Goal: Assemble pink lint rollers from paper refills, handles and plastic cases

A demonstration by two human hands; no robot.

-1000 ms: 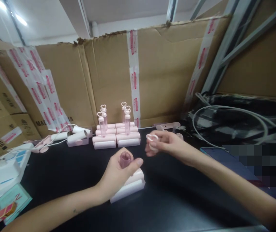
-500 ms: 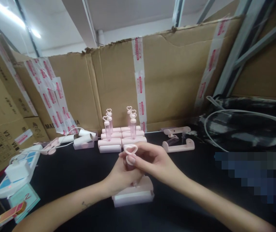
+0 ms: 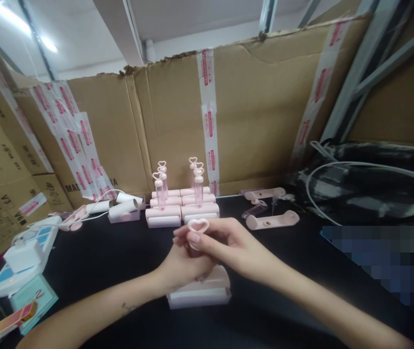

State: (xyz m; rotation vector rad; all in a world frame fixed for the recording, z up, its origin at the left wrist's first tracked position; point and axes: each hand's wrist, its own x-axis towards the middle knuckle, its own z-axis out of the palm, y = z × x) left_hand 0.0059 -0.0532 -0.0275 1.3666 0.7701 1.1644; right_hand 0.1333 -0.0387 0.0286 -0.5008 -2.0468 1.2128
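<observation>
Overhead-lit and dark, the table (image 3: 94, 261) runs back to a wall of taped cardboard boxes (image 3: 257, 116) that closes its far edge; a black bag (image 3: 374, 194) with a white cable fills the far right corner. Open black surface lies left of the hands, between them and a white power strip (image 3: 21, 259) at the left edge, and more bare surface stretches along the near edge under both forearms.

Against the far edge stand stacked pink blocks (image 3: 181, 211) carrying 4 clear tubes with heart tops (image 3: 197, 182); paper rolls (image 3: 123, 208) lie to their left, and 2 loose pink holders (image 3: 272, 220) to their right.

Near the table's middle sits 1 pink block (image 3: 201, 291). Above it the left hand (image 3: 181, 264) is curled closed around a tube that the fingers almost wholly hide. The right hand (image 3: 228, 245) touches the left, its thumb and forefinger pinched on the heart-shaped cap (image 3: 198, 226), which stands upright just above the left fist, well apart from the far stacks.
</observation>
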